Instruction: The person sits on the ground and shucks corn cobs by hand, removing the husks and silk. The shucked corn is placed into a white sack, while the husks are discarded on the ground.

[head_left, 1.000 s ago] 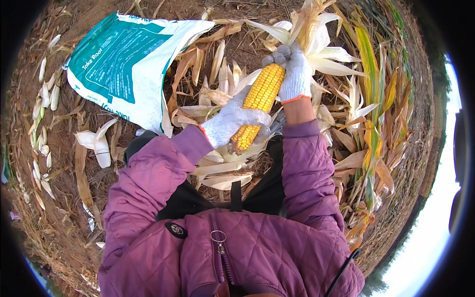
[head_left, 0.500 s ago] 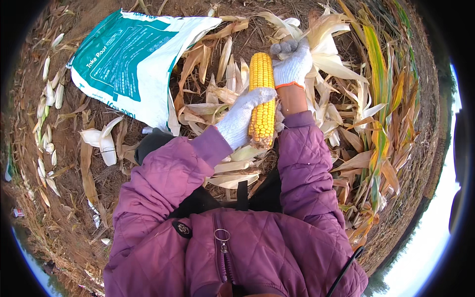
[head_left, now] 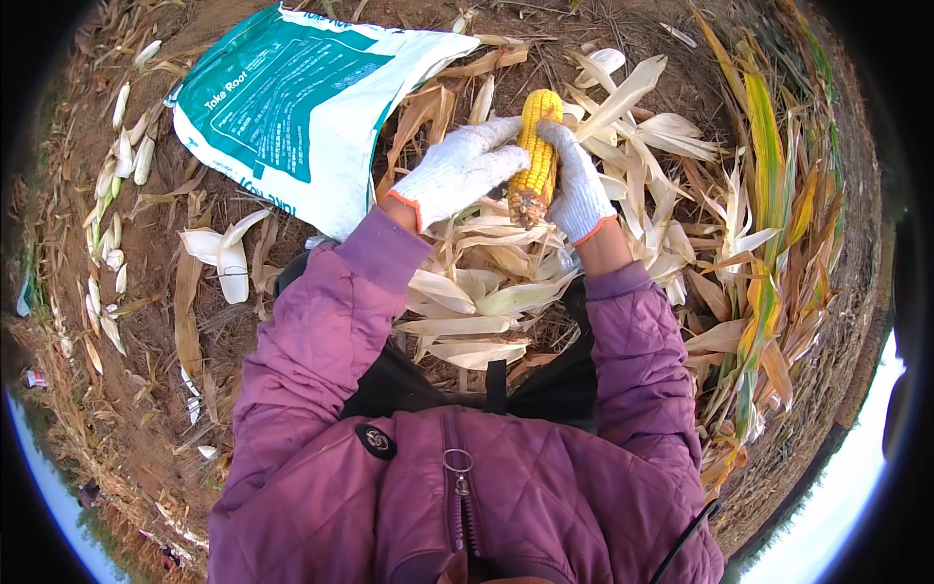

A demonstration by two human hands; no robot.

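Note:
A yellow ear of corn (head_left: 533,180), bare of husk, stands tilted in front of me, its brown stalk end toward me. My right hand (head_left: 578,185), in a white glove with grey fingertips, is closed around its right side, the thumb across the kernels. From the left, my gloved left hand (head_left: 459,167) reaches against the ear, its fingers and thumb stretched out and apart. Whether those fingertips press on the kernels is hard to tell. Pale stripped husks (head_left: 486,282) lie in a heap below and around both hands.
A white and green sack (head_left: 282,102) lies on the soil at the far left. Beyond it, several pale ears or husks (head_left: 124,151) form a row. Dry stalks and yellow-green leaves (head_left: 769,195) are piled along the right. A loose husk (head_left: 227,255) sits left of my knees.
My right hand has let go of the husk and now grips the ear. My left hand has slid off the ear's front to its left side, its fingers now stretched out.

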